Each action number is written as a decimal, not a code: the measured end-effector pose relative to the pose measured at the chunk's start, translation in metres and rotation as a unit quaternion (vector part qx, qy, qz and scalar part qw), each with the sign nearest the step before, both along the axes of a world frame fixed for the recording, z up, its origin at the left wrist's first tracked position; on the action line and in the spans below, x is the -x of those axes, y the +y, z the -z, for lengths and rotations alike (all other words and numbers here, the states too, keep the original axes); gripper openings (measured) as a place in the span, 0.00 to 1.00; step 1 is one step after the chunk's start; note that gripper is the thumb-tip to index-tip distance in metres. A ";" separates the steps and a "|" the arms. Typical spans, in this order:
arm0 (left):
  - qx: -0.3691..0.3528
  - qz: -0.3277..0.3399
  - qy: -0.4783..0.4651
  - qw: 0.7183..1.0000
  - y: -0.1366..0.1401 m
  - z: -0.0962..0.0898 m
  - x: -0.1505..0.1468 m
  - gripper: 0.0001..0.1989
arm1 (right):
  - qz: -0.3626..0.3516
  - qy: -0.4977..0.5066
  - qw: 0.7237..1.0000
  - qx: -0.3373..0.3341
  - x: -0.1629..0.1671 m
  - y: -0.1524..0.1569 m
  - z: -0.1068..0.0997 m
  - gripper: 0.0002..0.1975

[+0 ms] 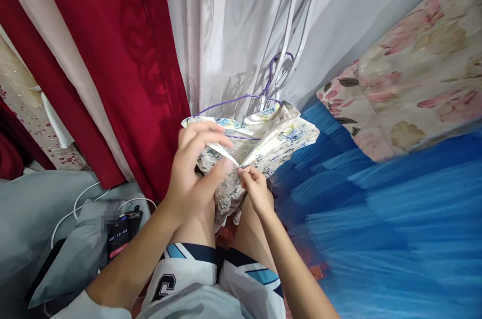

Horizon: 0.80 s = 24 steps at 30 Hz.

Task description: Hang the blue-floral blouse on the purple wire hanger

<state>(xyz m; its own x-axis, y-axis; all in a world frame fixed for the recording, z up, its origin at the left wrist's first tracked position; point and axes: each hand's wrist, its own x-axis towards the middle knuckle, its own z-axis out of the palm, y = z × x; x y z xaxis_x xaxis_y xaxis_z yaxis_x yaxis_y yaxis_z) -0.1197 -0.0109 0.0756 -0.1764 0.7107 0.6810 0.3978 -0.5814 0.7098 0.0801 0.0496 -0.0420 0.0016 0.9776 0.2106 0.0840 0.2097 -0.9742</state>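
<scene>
A white floral garment (289, 140) with blue and yellow flowers hangs on a purple hanger (233, 100) in front of my knees. Its neckline falls open in a V. At the low point of that V, my right hand (256, 188) pinches the edge of the cloth between thumb and fingers. My left hand (199, 163) is raised just left of the opening, slightly blurred, its fingers apart and holding nothing. It partly covers the garment's left side.
White straps (297, 22) run up from the hanger's hook. Behind are a white curtain (226, 22) and a red curtain (120, 47). Blue tulle (369, 228) and floral fabric (406, 83) lie right. A phone (118, 236) and cables rest on grey cushions (75, 243) at left.
</scene>
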 end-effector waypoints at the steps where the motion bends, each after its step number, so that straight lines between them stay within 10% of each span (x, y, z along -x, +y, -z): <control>1: -0.010 -0.045 0.016 0.999 0.024 0.004 0.002 0.17 | -0.002 0.009 1.000 0.000 0.001 -0.002 0.000 0.18; 4: -0.018 -0.143 -0.016 0.989 0.093 0.028 0.016 0.28 | -0.011 0.032 0.999 0.002 0.004 -0.011 -0.002 0.17; 9: 0.076 0.031 -0.267 0.960 0.140 0.068 0.032 0.11 | -0.028 0.049 0.998 0.015 0.007 -0.028 -0.004 0.16; 13: 0.171 0.080 -0.456 0.870 0.131 0.089 0.021 0.10 | -0.031 0.064 0.997 0.026 0.003 -0.028 -0.003 0.17; 20: 0.312 0.177 -0.347 0.867 0.081 0.121 -0.026 0.10 | -0.021 -0.008 0.999 0.045 -0.024 -0.027 0.037 0.18; 24: 0.358 0.281 -0.372 0.809 0.053 0.114 -0.054 0.08 | -0.005 -0.113 0.992 0.048 -0.044 -0.039 0.069 0.18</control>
